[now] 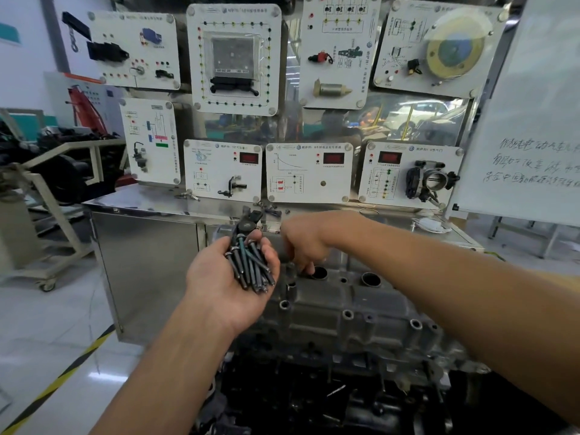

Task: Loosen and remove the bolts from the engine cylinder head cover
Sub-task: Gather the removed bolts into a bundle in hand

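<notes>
Several long dark bolts [251, 267] lie bundled in my left hand [216, 279], palm up, fingers curled loosely around them, at the left end of the cylinder head cover [332, 298]. My right hand [306, 243] reaches down to the cover's far end beside a round well [319, 273]. I cannot tell whether its bent fingers pinch anything.
</notes>
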### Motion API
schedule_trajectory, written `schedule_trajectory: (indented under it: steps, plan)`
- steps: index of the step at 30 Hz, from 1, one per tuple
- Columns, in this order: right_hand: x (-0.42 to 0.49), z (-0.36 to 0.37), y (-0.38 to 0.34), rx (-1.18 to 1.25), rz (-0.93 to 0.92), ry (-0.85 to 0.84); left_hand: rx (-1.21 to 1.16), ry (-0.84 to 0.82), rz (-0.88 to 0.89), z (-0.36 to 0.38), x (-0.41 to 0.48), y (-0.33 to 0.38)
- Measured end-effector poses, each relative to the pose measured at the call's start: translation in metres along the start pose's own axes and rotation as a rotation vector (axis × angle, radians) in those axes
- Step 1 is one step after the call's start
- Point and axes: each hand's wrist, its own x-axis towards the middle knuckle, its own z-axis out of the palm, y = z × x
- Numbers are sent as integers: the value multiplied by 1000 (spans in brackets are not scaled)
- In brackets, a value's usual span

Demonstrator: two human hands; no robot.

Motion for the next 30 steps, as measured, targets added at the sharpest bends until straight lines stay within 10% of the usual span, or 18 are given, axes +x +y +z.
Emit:
schedule_trajectory:
  steps: [9, 17, 23, 30]
  plan:
    - [-8, -12, 10, -116, -225, 59, 38, 27, -5, -4, 2, -1]
    - [-73, -71, -1, 249, -457, 271, 7, 8, -70, 4, 6, -17]
    - [-84, -46, -22, -10, -396, 209, 30, -73, -109, 21, 2, -41]
    - [-150, -12, 1, 8, -124, 583, 43, -132, -186, 46, -1, -88]
